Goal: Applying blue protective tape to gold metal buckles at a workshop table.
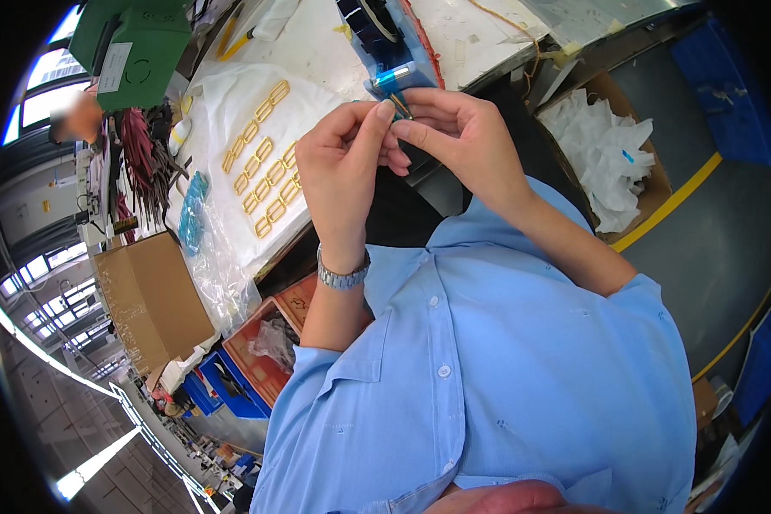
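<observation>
In front of my chest, my left hand [344, 163] and my right hand [467, 141] meet with fingertips pinched together. Between them is a small gold metal piece [400, 106] with a bit of blue film beside it; the fingers hide most of its shape. Just beyond the fingertips stands a blue tape dispenser [415, 43] with a dark roll and a strip of shiny blue tape [391, 80] at its near end. To the left, several gold oblong buckles [263, 226] lie in rows on a white sheet [223, 94].
Crumpled blue film [194, 214] and clear plastic lie at the table's left edge. A green machine [146, 51] stands far left, near another person. An open cardboard box [158, 295] and red crates [261, 351] sit lower left. At right is a box of white wrapping [604, 150].
</observation>
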A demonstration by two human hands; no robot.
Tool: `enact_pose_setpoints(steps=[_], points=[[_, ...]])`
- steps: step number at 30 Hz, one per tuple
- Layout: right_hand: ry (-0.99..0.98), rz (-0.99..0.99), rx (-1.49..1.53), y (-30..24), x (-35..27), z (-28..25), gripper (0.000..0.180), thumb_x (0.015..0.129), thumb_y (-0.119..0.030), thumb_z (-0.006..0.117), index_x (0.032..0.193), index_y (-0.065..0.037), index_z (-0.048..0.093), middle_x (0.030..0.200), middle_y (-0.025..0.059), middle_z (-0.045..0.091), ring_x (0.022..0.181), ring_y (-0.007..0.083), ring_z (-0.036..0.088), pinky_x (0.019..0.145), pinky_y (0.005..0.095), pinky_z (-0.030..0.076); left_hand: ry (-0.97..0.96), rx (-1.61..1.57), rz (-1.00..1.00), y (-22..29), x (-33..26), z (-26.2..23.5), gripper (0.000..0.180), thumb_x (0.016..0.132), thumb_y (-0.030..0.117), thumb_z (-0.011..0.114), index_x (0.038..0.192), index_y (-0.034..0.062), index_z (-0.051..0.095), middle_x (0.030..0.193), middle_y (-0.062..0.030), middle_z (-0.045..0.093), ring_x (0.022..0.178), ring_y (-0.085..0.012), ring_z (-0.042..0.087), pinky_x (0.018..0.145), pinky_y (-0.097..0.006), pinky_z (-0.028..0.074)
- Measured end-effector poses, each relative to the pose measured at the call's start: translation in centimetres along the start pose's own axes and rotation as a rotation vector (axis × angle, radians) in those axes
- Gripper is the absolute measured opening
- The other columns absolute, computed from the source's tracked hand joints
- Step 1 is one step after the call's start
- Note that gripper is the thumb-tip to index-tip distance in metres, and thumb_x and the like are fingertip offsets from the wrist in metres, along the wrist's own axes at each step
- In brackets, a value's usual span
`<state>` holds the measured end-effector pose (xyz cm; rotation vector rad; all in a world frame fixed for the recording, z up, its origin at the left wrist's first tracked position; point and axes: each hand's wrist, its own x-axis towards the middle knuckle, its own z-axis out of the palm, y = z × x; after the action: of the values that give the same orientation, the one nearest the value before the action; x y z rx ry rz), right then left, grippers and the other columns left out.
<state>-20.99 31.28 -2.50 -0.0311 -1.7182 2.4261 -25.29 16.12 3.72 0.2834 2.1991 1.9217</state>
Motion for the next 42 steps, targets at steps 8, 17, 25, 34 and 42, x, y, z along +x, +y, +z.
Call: enact_pose_setpoints(steps=[8, 17, 25, 34, 42], points=[[0.0, 0.017, -0.011, -0.4, -0.3, 0.2, 0.032, 0.102, -0.013, 0.076, 0.127, 0.006, 0.074, 0.106, 0.0088, 0.082, 0.093, 0.0099, 0.075, 0.083, 0.0257, 0.06, -0.039, 0.0, -0.012, 0.2, 0.6, 0.1, 0.021, 0.106, 0.012, 0.07, 0.099, -0.0079, 0.074, 0.075, -0.0062, 0.069, 0.058, -0.0125, 0.067, 0.053, -0.026, 0.057], [-0.05, 0.083, -0.143, -0.1, -4.3, -1.5, 0.036, 0.101, -0.015, 0.074, 0.131, 0.004, 0.07, 0.093, 0.0087, 0.078, 0.082, 0.0107, 0.074, 0.077, 0.0274, 0.059, -0.096, 0.004, -0.17, -1.9, -3.7, 0.4, 0.022, 0.107, 0.013, 0.068, 0.096, -0.0057, 0.072, 0.074, -0.0048, 0.07, 0.058, -0.0091, 0.066, 0.051, -0.024, 0.054], [-0.343, -0.272, -0.821, -1.1, -2.9, -2.0, 0.048, 0.098, -0.015, 0.076, 0.142, 0.002, 0.066, 0.104, 0.0106, 0.077, 0.089, 0.0136, 0.071, 0.08, 0.0309, 0.059, -0.064, -0.163, -0.147, -4.7, -5.4, -0.5, 0.02, 0.108, 0.012, 0.066, 0.1, -0.005, 0.072, 0.078, -0.0043, 0.07, 0.061, -0.0084, 0.065, 0.054, -0.024, 0.054], [-0.149, 0.095, -0.328, -0.7, -3.6, 0.4, 0.024, 0.109, -0.016, 0.065, 0.116, 0.003, 0.078, 0.09, 0.0083, 0.079, 0.077, 0.0114, 0.073, 0.072, 0.0263, 0.06, 0.118, -0.361, -0.089, -5.1, -7.0, -0.6, 0.02, 0.11, 0.013, 0.064, 0.105, -0.0053, 0.071, 0.08, -0.0029, 0.068, 0.066, -0.009, 0.066, 0.058, -0.024, 0.054], [-0.322, 0.116, -0.659, -2.5, -2.5, 0.3, 0.018, 0.106, -0.011, 0.065, 0.107, 0.002, 0.076, 0.076, 0.0096, 0.074, 0.066, 0.0133, 0.071, 0.062, 0.0281, 0.056, -0.1, 0.562, 0.473, -3.2, -5.6, -4.1, 0.047, 0.087, 0.008, 0.083, 0.131, 0.0045, 0.067, 0.111, -0.0114, 0.073, 0.09, -0.0244, 0.074, 0.078, -0.035, 0.061]])
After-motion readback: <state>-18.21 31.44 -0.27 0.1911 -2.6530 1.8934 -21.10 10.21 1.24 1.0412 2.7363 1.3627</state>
